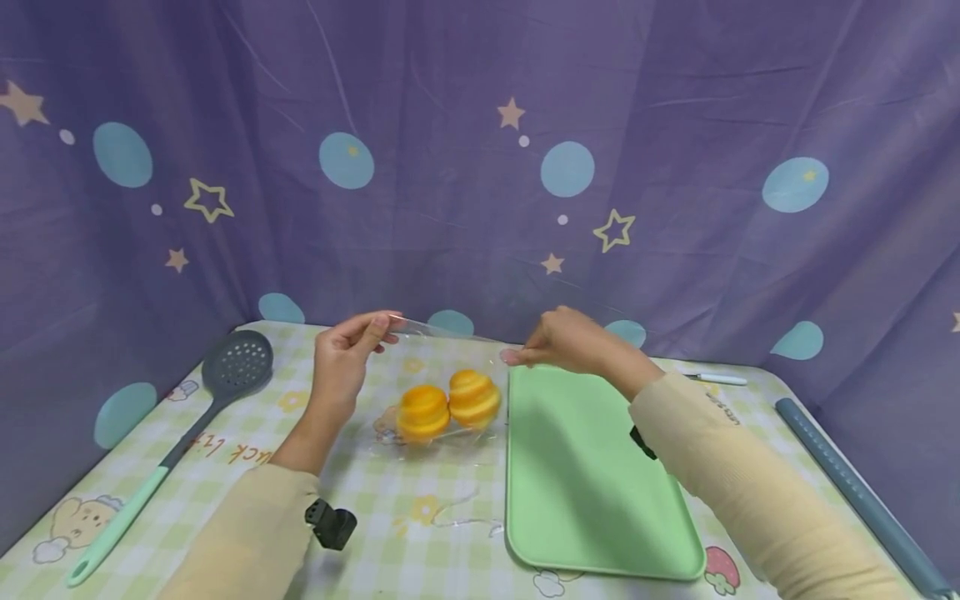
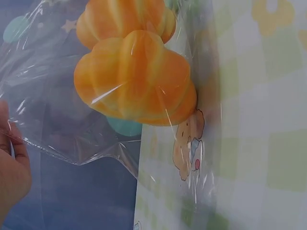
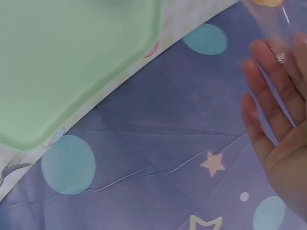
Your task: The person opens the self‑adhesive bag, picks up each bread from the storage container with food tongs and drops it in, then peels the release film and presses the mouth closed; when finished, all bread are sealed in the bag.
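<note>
A clear plastic bag [image 1: 457, 333] is stretched between both hands above the tablecloth. Inside it are two orange-yellow, ribbed bread rolls, one on the left [image 1: 423, 414] and one on the right [image 1: 474, 400], side by side and touching. My left hand [image 1: 345, 354] pinches the bag's upper left corner between thumb and fingers. At the upper right corner, my right hand [image 1: 570, 340] pinches the film with its fingertips. In the left wrist view the rolls [image 2: 136, 79] show large through the shiny film, and the left hand [image 2: 13, 175] appears at the edge.
A light green tray [image 1: 600, 500] lies right of the bag, under the right arm. On the left rests a grey skimmer [image 1: 238, 367] with a mint handle. A white-handled utensil [image 1: 723, 379] and a long blue-grey bar [image 1: 862, 492] lie at the right. A clear plastic strip [image 1: 467, 522] lies in front.
</note>
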### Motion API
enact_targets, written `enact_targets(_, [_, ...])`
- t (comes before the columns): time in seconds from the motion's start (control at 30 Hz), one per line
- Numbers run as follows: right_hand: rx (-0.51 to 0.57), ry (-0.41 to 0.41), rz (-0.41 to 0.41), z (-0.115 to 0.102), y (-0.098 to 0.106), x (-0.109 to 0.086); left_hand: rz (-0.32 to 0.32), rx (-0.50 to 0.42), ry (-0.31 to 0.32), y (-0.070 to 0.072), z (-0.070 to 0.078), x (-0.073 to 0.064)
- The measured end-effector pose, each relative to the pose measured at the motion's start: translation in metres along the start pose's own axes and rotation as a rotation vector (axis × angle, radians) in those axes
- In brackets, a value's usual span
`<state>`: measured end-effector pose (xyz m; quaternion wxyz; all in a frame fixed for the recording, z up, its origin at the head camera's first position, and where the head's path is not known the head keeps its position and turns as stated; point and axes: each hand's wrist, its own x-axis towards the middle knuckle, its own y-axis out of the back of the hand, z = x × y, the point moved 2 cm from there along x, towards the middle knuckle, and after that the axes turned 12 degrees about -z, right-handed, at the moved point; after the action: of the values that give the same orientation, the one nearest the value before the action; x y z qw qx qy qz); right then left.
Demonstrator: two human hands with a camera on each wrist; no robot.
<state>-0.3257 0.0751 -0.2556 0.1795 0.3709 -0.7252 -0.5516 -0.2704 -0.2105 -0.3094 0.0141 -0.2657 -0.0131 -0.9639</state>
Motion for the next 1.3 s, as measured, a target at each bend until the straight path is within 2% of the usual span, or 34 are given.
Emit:
enact_targets(0.17, [0.012, 0.002, 0.08, 0.007, -0.003, -0.003, -0.011, 0.019, 0.012, 0.001, 0.002, -0.001])
enact_targets(0.4, [0.051, 0.113, 0.058, 0.012, -0.006, -0.01, -0.002, 0.024, 0.044, 0.006, 0.0, -0.001])
enact_targets(0.5, [0.078, 0.134, 0.061, 0.013, -0.008, -0.013, -0.012, 0.022, 0.047, 0.008, -0.001, -0.001])
enact_targets(0.73, [0.247, 0.068, 0.127, 0.018, -0.02, -0.021, -0.061, 0.016, 0.051, 0.013, -0.002, -0.002])
enact_targets(0.97, [0.393, 0.032, 0.257, 0.021, -0.044, -0.023, -0.165, -0.015, 0.054, 0.019, -0.001, -0.005])
enact_targets(1.07, [0.456, 0.022, 0.321, 0.018, -0.052, -0.022, -0.198, 0.004, 0.091, 0.021, -0.003, -0.006])
enact_targets(1.2, [0.512, 0.013, 0.382, 0.013, -0.057, -0.02, -0.187, 0.074, 0.147, 0.023, -0.008, -0.008])
enact_targets(1.3, [0.539, 0.017, 0.411, 0.012, -0.06, -0.018, -0.169, 0.138, 0.151, 0.024, -0.011, -0.01])
